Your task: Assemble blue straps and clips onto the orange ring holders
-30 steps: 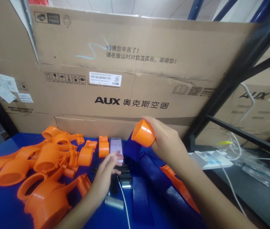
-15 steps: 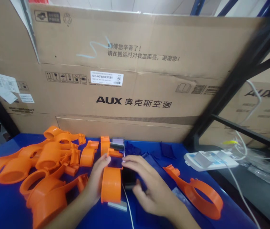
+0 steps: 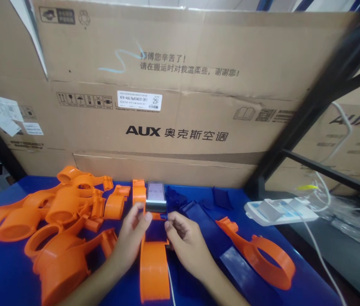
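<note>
An orange plastic ring-shaped part (image 3: pixel 153 267) lies on the blue table (image 3: pixel 1 272) between my two hands. My left hand (image 3: pixel 131 238) grips its far end from the left, fingers curled. My right hand (image 3: pixel 184 242) pinches the same end from the right, beside a dark blue strip (image 3: pixel 156 231) fitted into the part. Just beyond my fingertips a phone (image 3: pixel 156 196) stands with its screen lit.
A heap of orange ring parts (image 3: pixel 59 221) fills the left of the table. One orange part (image 3: pixel 262 259) and dark blue strips (image 3: pixel 218 242) lie to the right. A white power strip (image 3: pixel 278 211) with cables sits at the right. Big cardboard boxes (image 3: pixel 173 106) wall off the back; a black rack post (image 3: pixel 310 106) slants at right.
A second ago my right hand held an orange part up in the air. It has come down, and both hands now hold the part flat on the table.
</note>
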`<state>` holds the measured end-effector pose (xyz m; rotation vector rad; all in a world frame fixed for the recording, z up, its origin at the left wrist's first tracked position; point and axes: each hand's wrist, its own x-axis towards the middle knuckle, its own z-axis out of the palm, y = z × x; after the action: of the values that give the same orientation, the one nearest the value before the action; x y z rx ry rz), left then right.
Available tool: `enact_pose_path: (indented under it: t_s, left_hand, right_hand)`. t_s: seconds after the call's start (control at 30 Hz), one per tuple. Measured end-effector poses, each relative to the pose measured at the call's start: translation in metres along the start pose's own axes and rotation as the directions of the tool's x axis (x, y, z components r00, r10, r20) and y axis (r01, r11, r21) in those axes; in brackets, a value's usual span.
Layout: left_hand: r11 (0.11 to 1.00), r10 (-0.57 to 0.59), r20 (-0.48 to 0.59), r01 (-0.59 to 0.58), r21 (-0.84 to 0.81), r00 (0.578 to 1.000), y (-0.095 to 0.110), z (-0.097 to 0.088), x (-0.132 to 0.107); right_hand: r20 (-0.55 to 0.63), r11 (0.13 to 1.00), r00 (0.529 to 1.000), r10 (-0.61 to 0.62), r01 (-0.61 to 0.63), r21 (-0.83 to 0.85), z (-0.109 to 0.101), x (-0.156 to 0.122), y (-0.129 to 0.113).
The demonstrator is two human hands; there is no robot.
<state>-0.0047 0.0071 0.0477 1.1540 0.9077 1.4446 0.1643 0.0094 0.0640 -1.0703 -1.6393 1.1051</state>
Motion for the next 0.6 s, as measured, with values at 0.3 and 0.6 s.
enact_pose_path:
  t_s: [0.3,0.6]
  left_hand:
    - [1.0,0.009,0.081,-0.008,-0.008,0.997,0.0066,0.004,-0.0001]
    - [0.999,0.031,0.103,-0.034,0.028,0.994,0.0072,0.0026,-0.0007]
  right_hand:
    - [-0.073,0.999,0.997,-0.033,0.03,-0.045,0.0036,0.0022,0.0037]
    - [-0.104,0.985,0.992,-0.067,0.049,-0.168,0.005,-0.0012,-0.0008]
